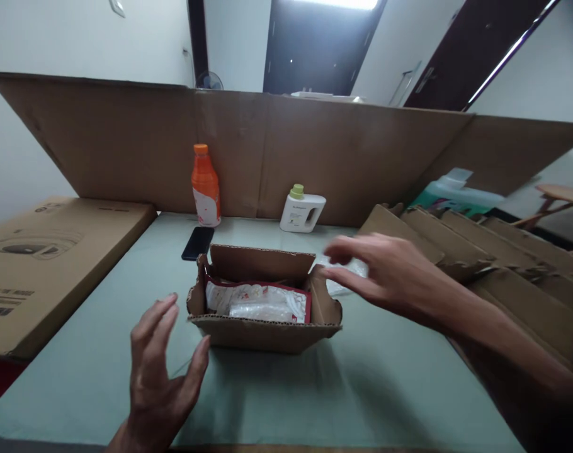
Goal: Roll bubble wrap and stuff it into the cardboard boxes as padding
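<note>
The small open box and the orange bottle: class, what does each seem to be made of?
Small open box: corrugated cardboard, matt brown, with wavy fluting along its torn edges. Orange bottle: probably plastic, smooth and faintly glossy, with a matching cap and a white label.

No legible text anywhere. White bottle (pixel 302 211) has a label and the flat carton (pixel 45 264) at left carries dark print, both too small and blurred to read. Orange bottle (pixel 206 187) label shows no readable words.
</note>
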`<state>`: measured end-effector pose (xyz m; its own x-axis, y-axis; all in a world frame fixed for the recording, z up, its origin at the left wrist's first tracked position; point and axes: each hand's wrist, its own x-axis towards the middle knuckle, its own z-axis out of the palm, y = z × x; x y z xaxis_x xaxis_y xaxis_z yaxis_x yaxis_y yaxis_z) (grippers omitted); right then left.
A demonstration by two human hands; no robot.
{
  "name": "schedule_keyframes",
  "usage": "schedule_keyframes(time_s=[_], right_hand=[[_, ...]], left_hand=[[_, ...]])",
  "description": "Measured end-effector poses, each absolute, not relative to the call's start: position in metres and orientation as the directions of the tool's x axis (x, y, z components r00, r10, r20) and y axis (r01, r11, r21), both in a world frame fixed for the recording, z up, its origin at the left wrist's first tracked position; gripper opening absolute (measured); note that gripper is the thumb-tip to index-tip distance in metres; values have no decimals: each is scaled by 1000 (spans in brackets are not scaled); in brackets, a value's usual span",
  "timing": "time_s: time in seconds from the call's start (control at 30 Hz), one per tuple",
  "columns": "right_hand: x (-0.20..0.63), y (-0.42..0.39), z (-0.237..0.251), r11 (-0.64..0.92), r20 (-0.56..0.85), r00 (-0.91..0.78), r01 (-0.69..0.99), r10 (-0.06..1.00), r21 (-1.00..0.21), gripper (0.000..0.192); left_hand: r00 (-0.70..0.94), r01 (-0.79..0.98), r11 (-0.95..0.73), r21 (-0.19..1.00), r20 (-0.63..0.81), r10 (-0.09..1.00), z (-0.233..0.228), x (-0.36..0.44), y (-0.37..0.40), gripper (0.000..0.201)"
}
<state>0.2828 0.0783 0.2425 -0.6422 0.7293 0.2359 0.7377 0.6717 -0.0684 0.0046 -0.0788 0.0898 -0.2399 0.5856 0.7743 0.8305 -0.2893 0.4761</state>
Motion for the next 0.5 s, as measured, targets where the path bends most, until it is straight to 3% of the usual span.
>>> schedule_keyframes(time_s=[0.03, 0.1, 0.17, 0.23, 0.37, 0.5], right_hand=[[308, 73, 234, 645, 251, -598, 738, 761, -197, 29], [343, 54, 201, 528, 148, -522, 724, 840, -444, 28], [353, 33, 151, 376, 41, -447, 695, 893, -613, 43], [340, 18, 101, 324, 62, -430, 570, 901, -755, 70], [292, 19, 51, 316, 164, -384, 374, 909, -872, 71], [252, 28, 64, 373, 218, -415, 342, 883, -862, 76]], left_hand=[[-341, 749, -254, 612, 685, 644, 80, 2, -83, 77], [-478, 499, -136, 856, 403, 781, 61, -3, -86, 83], [-488, 263, 1, 965, 132, 863, 45, -6, -79, 91], [-437, 179, 112, 977, -23, 899, 35, -3, -64, 93], [-400, 287, 206, 936, -79, 913, 30, 8, -42, 78], [-529, 409, 238, 881, 16, 848, 23, -15, -67, 56]])
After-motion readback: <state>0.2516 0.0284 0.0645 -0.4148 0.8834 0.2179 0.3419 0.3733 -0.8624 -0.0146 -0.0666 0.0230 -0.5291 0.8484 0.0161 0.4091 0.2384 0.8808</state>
